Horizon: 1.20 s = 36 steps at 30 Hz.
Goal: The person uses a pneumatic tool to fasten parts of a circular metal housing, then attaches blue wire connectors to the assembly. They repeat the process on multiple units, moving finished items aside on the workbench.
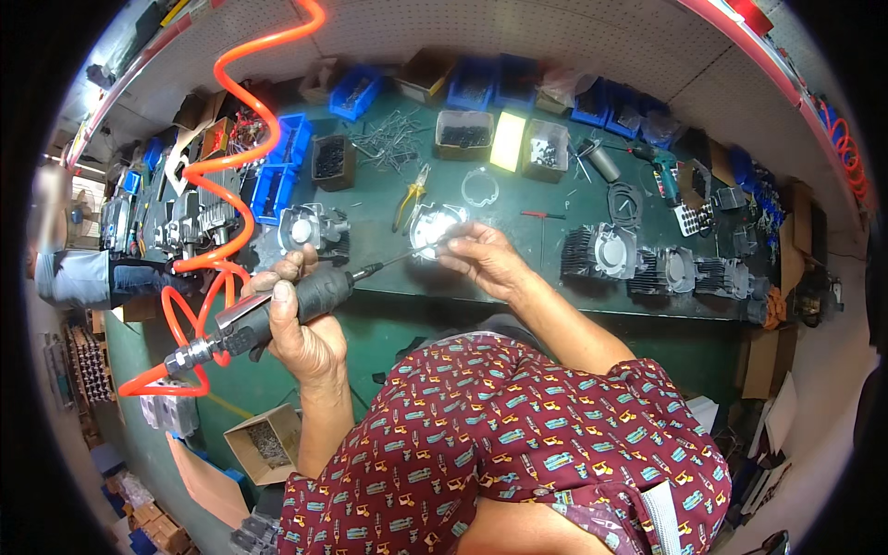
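My left hand (pixel 313 340) is wrapped round a black air screwdriver (pixel 326 290), which is tilted with its long thin bit pointing up and to the right. An orange coiled air hose (pixel 148 377) joins its rear end. The fingers of my right hand (pixel 485 259) are pinched together beside the bit's tip; what they hold is too small to make out. Just beyond the tip, a bright, glare-washed round metal part (pixel 435 224) lies at the bench's near edge. A thin ring-shaped gasket (pixel 480 187) and yellow-handled pliers (pixel 411 198) lie close behind it.
Finned metal cylinders (pixel 599 253) line the bench's right front, with another (pixel 314 231) to the left. A red T-handle tool (pixel 543 215) and a green power drill (pixel 664 172) lie on the green bench (pixel 388 264). Blue bins (pixel 473 85) stand behind. A person's sleeve (pixel 74 279) shows far left.
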Tool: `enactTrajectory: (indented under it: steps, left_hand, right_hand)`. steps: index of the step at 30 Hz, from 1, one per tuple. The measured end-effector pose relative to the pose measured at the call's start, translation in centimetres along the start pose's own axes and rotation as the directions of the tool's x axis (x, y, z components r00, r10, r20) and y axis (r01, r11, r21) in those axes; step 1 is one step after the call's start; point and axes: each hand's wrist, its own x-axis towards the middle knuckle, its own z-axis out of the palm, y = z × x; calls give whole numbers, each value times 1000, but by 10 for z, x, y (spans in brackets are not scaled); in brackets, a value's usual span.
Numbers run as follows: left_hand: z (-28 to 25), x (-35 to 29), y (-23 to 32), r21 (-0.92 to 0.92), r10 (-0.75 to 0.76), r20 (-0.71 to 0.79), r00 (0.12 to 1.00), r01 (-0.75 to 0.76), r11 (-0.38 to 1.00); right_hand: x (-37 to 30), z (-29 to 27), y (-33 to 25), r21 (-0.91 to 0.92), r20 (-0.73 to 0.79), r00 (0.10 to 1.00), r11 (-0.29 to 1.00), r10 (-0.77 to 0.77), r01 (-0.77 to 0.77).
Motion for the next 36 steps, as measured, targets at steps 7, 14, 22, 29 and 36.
enactTrajectory:
  steps: [7,14,22,29,36]
  left_hand:
    - [10,-4,-4,23,22,1,1000,-22,999]
    - [21,-5,-7,38,39,-40,998,-38,999]
    - [19,-3,-5,-2,-24,-6,1000,24,1000]
    - [12,4,-15,100,-27,-47,999,32,994]
    - [19,-13,-49,272,9,100,995,-36,962]
  right_hand:
    - [8,-7,-12,-58,57,998,998,13,-10]
    - [14,-7,-21,-83,73,996,996,43,-37]
    - [19,-18,-35,-180,133,968,966,213,-188]
    - [39,-11,-50,-821,398,908,495,134,286]
    - [80,-26,-28,-804,587,773,65,239,591]
